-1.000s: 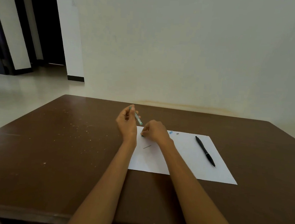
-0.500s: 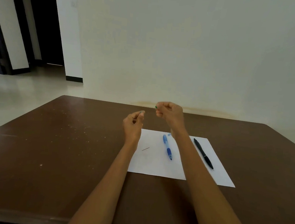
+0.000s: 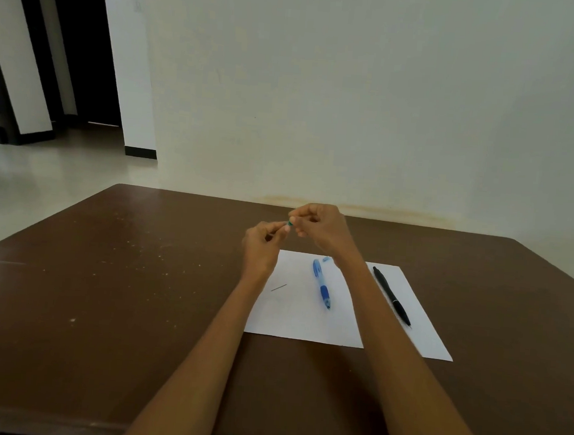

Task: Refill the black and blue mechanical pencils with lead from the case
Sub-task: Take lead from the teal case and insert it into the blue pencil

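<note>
Both hands pinch the lead case (image 3: 290,223) at 12 o'clock: left hand (image 3: 262,246), right hand (image 3: 322,227). Keep it level above the paper (image 3: 305,321); open it gently so no lead spills.

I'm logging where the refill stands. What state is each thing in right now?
Blue pencil: lying on the paper, untouched.
Black pencil: lying on the paper, untouched.
Loose lead: lying on the paper.
Small green piece: pinched between both hands above the table.
Left hand: pinching.
Right hand: pinching.
</note>
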Demonstrator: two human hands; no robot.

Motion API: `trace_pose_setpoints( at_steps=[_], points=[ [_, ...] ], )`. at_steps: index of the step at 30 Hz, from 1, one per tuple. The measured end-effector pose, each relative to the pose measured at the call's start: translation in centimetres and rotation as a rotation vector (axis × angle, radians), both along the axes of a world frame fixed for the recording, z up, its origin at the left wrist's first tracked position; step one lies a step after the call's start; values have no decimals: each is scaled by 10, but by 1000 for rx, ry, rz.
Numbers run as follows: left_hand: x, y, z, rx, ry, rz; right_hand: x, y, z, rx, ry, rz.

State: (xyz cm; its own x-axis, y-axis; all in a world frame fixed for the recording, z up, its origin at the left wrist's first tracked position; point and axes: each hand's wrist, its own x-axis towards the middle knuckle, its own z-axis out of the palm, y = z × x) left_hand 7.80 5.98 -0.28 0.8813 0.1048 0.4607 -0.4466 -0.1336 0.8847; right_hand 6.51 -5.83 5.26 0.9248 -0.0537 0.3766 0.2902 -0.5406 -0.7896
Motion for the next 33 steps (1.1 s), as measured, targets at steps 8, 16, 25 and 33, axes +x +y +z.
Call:
trace_pose_setpoints(
  at_steps=[8,16,25,33],
  points=[
    [-4,1,1,-29,4,-16,2,1,-6,-7,-32,-8],
    [-6,0,1,-183,95,-20,3,12,-20,233,20,12],
    [-4,3,1,-157,201,3,0,16,-20,186,60,26],
    [3,12,-6,-83,357,111,1,30,-30,462,271,28]
  ],
)
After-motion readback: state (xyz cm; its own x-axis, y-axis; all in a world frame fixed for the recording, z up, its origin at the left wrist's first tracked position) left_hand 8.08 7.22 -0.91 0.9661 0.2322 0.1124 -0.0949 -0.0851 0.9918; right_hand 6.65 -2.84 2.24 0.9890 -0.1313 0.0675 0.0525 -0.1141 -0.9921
